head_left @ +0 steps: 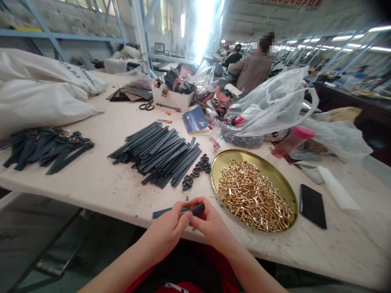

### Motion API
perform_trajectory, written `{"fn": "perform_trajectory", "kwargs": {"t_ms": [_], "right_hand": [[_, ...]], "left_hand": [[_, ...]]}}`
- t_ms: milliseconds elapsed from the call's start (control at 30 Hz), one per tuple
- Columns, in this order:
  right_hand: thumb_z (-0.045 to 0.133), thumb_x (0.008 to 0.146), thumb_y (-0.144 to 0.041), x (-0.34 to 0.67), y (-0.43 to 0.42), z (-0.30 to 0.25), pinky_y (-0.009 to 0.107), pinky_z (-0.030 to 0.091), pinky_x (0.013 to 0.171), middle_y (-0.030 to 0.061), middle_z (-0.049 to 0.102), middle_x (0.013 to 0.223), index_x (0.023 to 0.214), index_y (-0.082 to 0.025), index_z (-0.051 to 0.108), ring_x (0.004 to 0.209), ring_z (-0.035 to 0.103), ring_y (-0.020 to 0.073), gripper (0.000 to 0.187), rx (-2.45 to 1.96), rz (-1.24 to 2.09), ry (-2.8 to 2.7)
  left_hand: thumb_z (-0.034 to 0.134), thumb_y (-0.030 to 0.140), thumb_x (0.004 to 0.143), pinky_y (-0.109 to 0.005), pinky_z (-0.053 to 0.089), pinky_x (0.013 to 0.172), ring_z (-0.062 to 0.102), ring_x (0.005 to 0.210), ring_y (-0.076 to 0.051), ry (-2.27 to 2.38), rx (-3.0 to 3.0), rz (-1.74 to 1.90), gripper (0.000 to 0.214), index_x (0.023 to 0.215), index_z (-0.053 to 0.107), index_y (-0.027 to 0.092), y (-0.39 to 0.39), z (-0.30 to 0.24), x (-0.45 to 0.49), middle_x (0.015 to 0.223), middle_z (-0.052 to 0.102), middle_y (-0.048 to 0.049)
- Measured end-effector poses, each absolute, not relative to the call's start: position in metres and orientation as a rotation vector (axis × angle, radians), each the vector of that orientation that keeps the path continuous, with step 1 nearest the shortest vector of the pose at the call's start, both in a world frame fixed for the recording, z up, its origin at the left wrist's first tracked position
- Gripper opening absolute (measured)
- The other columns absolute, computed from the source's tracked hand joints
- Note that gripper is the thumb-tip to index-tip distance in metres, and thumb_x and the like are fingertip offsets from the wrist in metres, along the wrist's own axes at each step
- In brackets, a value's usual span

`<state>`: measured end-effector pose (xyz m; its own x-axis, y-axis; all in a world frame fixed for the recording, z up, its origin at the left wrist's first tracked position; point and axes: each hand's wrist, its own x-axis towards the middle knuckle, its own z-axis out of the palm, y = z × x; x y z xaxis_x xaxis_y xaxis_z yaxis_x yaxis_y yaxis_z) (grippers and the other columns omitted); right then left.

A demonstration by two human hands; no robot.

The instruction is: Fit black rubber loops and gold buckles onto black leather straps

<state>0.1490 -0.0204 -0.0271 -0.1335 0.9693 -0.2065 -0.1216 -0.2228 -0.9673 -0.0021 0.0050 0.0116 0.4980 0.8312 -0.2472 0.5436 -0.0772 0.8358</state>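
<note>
My left hand (pixel 171 226) and my right hand (pixel 207 221) meet at the table's near edge, both pinched on one dark blue strap (pixel 165 211) that sticks out to the left of my fingers. Beyond them lies a pile of matching dark straps (pixel 159 152) and a small heap of dark loops (pixel 197 171). A round gold tray (pixel 276 173) full of gold buckles (pixel 253 195) sits just right of my hands.
A black phone (pixel 312 204) lies right of the tray. Finished dark straps with buckles (pixel 45 148) lie at the left, by white sacks (pixel 39 93). Plastic bags (pixel 269 106), a pink bottle (pixel 291 140), a blue booklet (pixel 195 120) and scissors (pixel 147 106) crowd the back. Another person (pixel 253 67) works farther off.
</note>
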Motion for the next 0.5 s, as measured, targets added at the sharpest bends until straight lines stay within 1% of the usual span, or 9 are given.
{"fn": "perform_trajectory", "kwargs": {"t_ms": [67,100,133,200,233,267,333,400,500], "right_hand": [[0.067,0.068,-0.036,0.154,-0.015,-0.026,0.027,0.044,0.063,-0.0009,0.059,0.081,0.112,-0.023,0.043,0.07,0.056,0.0142,0.052,-1.2,1.469,-1.19],[0.064,0.07,-0.036,0.162,-0.009,-0.025,0.028,0.045,0.064,0.0004,0.06,0.083,0.117,-0.023,0.04,0.072,0.057,0.015,0.054,-1.251,1.392,-1.29],[0.06,0.074,-0.036,0.174,0.0,-0.023,0.028,0.045,0.065,0.0014,0.061,0.084,0.118,-0.022,0.041,0.073,0.058,0.0155,0.049,-1.349,1.272,-1.422],[0.048,0.082,-0.034,0.205,0.027,-0.019,0.028,0.044,0.068,0.0044,0.061,0.084,0.097,-0.019,0.056,0.075,0.058,0.0158,0.023,-1.727,0.756,-1.709],[0.043,0.085,-0.031,0.221,0.042,-0.017,0.027,0.042,0.071,0.0057,0.062,0.087,0.088,-0.018,0.059,0.078,0.058,0.016,0.021,-1.948,0.439,-1.855],[0.039,0.086,-0.029,0.235,0.058,-0.017,0.027,0.041,0.074,0.0064,0.063,0.089,0.085,-0.019,0.061,0.082,0.058,0.0164,0.024,-2.152,0.155,-1.984],[0.043,0.084,-0.026,0.257,0.088,-0.019,0.031,0.04,0.073,0.0118,0.064,0.086,0.079,-0.015,0.064,0.084,0.059,0.0216,0.024,-2.283,0.026,-2.02],[0.049,0.079,-0.023,0.267,0.11,-0.026,0.032,0.04,0.07,0.0158,0.065,0.082,0.074,-0.011,0.065,0.082,0.061,0.0249,0.02,-2.351,0.001,-2.051],[0.052,0.075,-0.016,0.267,0.125,-0.037,0.032,0.039,0.07,0.0182,0.066,0.08,0.072,-0.009,0.066,0.082,0.062,0.0258,0.015,-2.385,0.0,-2.11]], "left_hand": [[0.034,0.041,0.085,-0.026,0.039,0.075,0.054,0.085,-0.019,1.14,1.687,0.436,0.035,0.108,0.05,0.019,0.008,0.005,-0.001,0.096,0.061,-0.0057],[0.034,0.042,0.085,-0.025,0.039,0.069,0.053,0.078,-0.017,1.138,1.647,0.45,0.033,0.097,0.053,0.018,0.011,0.002,-0.001,0.086,0.061,-0.0042],[0.034,0.044,0.085,-0.023,0.038,0.061,0.051,0.068,-0.015,1.141,1.598,0.454,0.032,0.085,0.053,0.018,0.013,-0.001,-0.001,0.073,0.057,-0.0017],[0.032,0.046,0.084,-0.021,0.031,0.048,0.039,0.05,-0.011,1.148,1.482,0.462,0.034,0.069,0.046,0.019,0.019,-0.006,0.0,0.053,0.041,0.0044],[0.032,0.047,0.084,-0.02,0.027,0.045,0.033,0.046,-0.01,1.14,1.436,0.47,0.035,0.067,0.042,0.019,0.022,-0.008,0.001,0.049,0.034,0.0064],[0.032,0.047,0.083,-0.02,0.025,0.043,0.029,0.044,-0.009,1.123,1.41,0.478,0.034,0.066,0.041,0.019,0.024,-0.009,0.002,0.047,0.03,0.0076],[0.033,0.047,0.083,-0.02,0.023,0.043,0.027,0.042,-0.008,1.089,1.408,0.474,0.033,0.067,0.04,0.019,0.028,-0.01,0.007,0.047,0.027,0.0083],[0.034,0.046,0.083,-0.02,0.022,0.042,0.027,0.042,-0.008,1.082,1.418,0.455,0.032,0.067,0.041,0.019,0.031,-0.01,0.011,0.046,0.028,0.0084],[0.035,0.046,0.082,-0.021,0.023,0.042,0.029,0.042,-0.008,1.105,1.382,0.441,0.031,0.068,0.042,0.019,0.035,-0.008,0.014,0.045,0.031,0.0081]]}}
